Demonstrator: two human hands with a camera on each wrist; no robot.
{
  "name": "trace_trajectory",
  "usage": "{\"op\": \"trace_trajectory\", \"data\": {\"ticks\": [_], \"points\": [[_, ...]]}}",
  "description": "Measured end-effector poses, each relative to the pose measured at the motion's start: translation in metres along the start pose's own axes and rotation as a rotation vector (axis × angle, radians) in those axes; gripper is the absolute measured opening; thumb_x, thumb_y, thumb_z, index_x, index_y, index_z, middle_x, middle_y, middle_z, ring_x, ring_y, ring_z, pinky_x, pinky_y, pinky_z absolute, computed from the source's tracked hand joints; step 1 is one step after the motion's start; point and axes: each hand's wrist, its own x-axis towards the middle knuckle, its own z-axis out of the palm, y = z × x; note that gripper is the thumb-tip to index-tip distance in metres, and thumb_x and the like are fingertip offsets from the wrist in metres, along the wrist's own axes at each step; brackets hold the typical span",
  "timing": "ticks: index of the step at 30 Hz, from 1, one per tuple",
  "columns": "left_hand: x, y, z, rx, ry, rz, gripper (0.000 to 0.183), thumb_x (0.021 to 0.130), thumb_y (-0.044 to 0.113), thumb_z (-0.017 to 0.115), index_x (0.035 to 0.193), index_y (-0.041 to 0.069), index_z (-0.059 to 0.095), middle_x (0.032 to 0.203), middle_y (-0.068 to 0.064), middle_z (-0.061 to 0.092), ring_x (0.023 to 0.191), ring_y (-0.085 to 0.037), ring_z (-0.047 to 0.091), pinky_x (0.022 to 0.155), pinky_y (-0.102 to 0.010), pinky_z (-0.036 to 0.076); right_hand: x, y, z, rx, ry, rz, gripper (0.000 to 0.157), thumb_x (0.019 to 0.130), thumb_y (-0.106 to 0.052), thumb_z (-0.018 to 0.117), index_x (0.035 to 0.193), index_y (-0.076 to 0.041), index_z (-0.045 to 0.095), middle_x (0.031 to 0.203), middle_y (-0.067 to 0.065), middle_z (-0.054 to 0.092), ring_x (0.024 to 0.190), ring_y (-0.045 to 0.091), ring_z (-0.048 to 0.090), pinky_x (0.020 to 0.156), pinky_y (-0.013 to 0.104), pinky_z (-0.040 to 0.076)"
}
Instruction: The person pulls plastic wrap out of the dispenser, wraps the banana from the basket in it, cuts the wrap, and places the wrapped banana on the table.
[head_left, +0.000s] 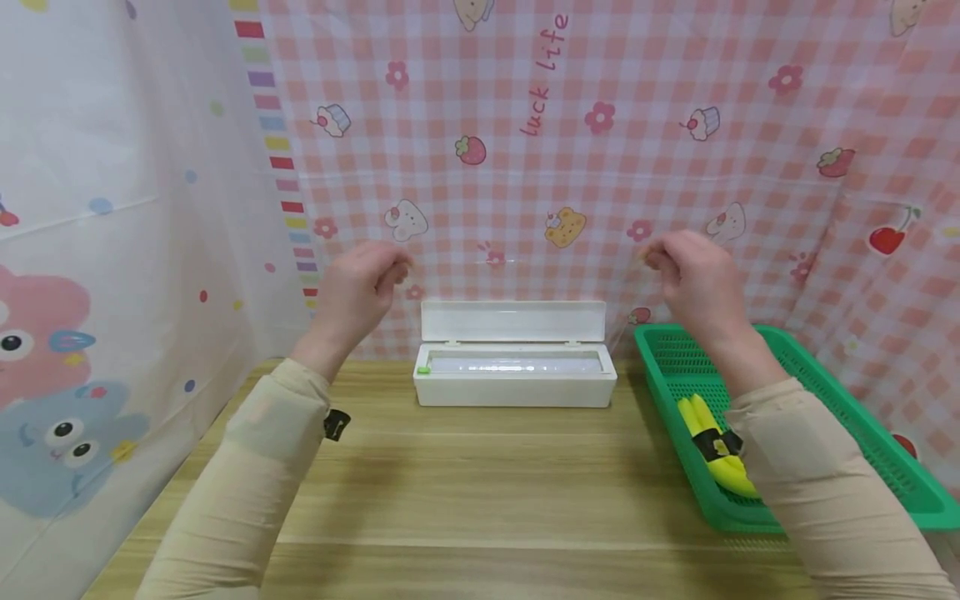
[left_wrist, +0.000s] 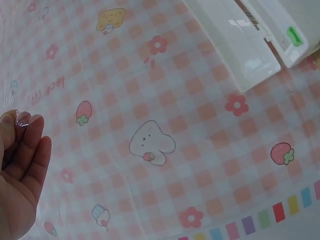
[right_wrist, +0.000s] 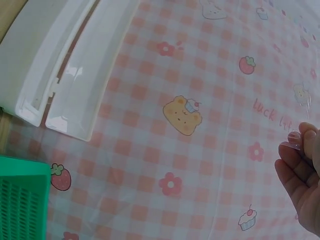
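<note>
Both hands are raised in front of the checked cloth, above and to either side of a white cling film dispenser (head_left: 514,387). My left hand (head_left: 358,287) pinches a clear sheet of cling film (left_wrist: 21,120) between thumb and fingertips. On the other side, my right hand (head_left: 697,279) pinches clear film (right_wrist: 294,144) the same way. Between the hands the film is nearly invisible, with only faint glints. The dispenser's lid (head_left: 513,322) stands raised at the back, and a pale roll (head_left: 517,365) shows inside. A green slider (head_left: 423,370) sits at its left end.
A green plastic basket (head_left: 678,467) stands at the right, partly under the right forearm. Yellow bananas (head_left: 731,475) with a black band lie in it. The wooden table (head_left: 450,492) extends in front of the dispenser. Patterned cloth (head_left: 675,67) hangs behind and at the sides.
</note>
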Motion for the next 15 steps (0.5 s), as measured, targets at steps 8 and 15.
{"op": "trace_trajectory", "data": {"ticks": [8,15], "points": [[0.003,0.007,-0.007,-0.001,0.016,0.013,0.008,0.087,-0.007,0.071,0.094,-0.004,0.068,0.087,-0.016,0.071,0.081,-0.029,0.066,0.077,-0.039,0.058,0.003,-0.003,-0.007,-0.005,0.021,-0.034,0.005,0.093,0.006,0.063,0.093,0.004,0.068,0.088,0.018,0.069,0.084,0.033,0.065,0.075,0.046,0.055],[0.005,0.009,-0.012,-0.012,0.032,0.052,0.007,0.087,-0.01,0.069,0.092,-0.005,0.068,0.084,-0.016,0.07,0.078,-0.029,0.066,0.074,-0.038,0.058,0.004,-0.007,-0.014,0.005,0.029,-0.035,0.006,0.093,0.002,0.064,0.094,0.003,0.069,0.088,0.017,0.07,0.085,0.032,0.065,0.076,0.045,0.054]]}}
